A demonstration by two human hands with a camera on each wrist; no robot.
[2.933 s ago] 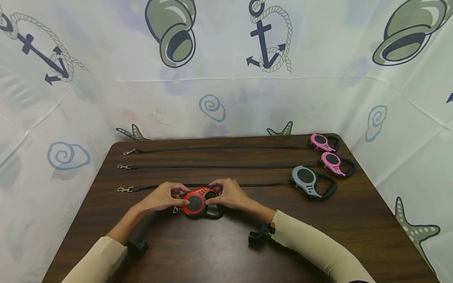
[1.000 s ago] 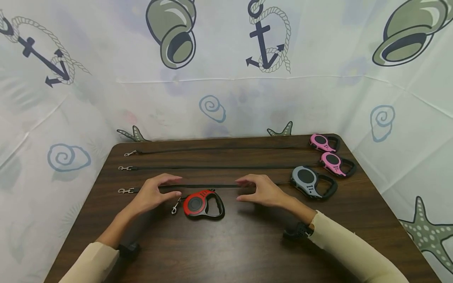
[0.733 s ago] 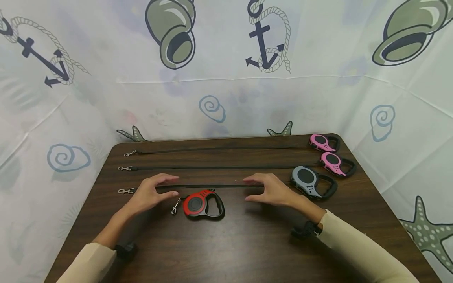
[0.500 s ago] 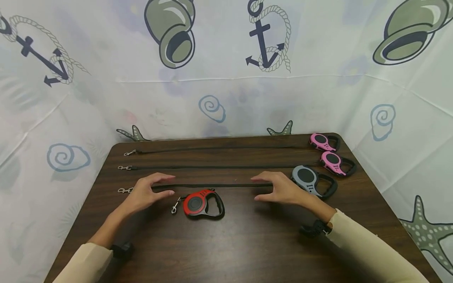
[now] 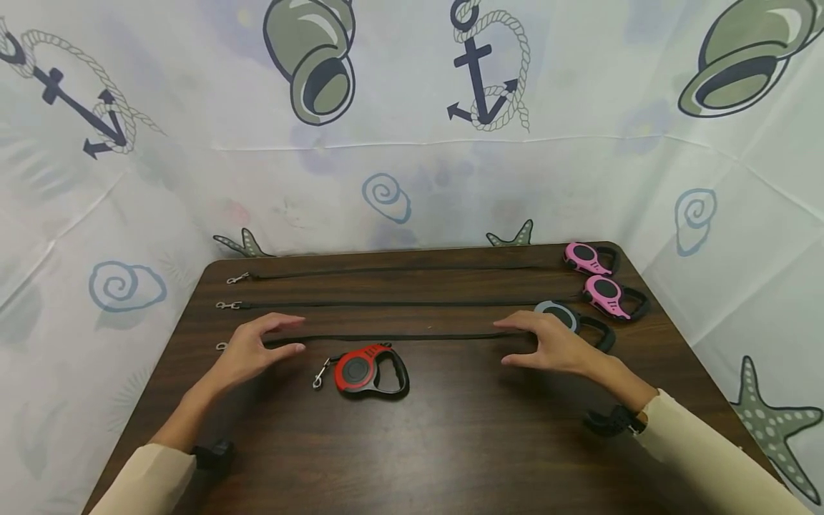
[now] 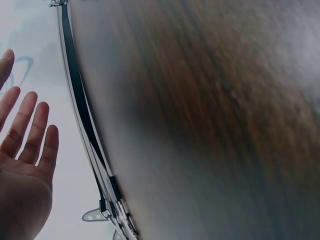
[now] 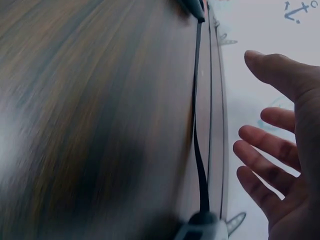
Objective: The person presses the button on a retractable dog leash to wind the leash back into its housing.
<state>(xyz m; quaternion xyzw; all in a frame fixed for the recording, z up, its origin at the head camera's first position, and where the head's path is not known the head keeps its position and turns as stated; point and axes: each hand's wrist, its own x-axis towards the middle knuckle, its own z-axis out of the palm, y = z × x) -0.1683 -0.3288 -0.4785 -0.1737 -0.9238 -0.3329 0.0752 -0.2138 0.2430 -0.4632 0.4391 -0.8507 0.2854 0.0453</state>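
Note:
A red and black retractable dog leash (image 5: 357, 372) lies mid-table, its strap drawn in and its metal clip (image 5: 318, 381) resting at its left. To the left of it, my left hand (image 5: 249, 352) hovers with fingers spread, overlapping the clip end of the nearest stretched strap. Over on the right, my right hand (image 5: 555, 346) is held apart with nothing in it. It partly covers a grey retractable leash (image 5: 557, 312). Both wrist views show bare palms with loose, extended fingers (image 6: 36, 132); the grey leash's strap (image 7: 198, 105) runs beside the right hand.
Two pink retractable leashes (image 5: 605, 287) lie at the back right. Their black straps (image 5: 386, 304) stretch leftward across the wooden table (image 5: 412, 458) to metal clips (image 5: 228, 305). Behind stands a white sea-patterned curtain (image 5: 418, 93).
Both hands have let go of the red leash and moved apart, the left hand leftward and the right hand farther rightward, over the grey leash. The red leash stays on the table.

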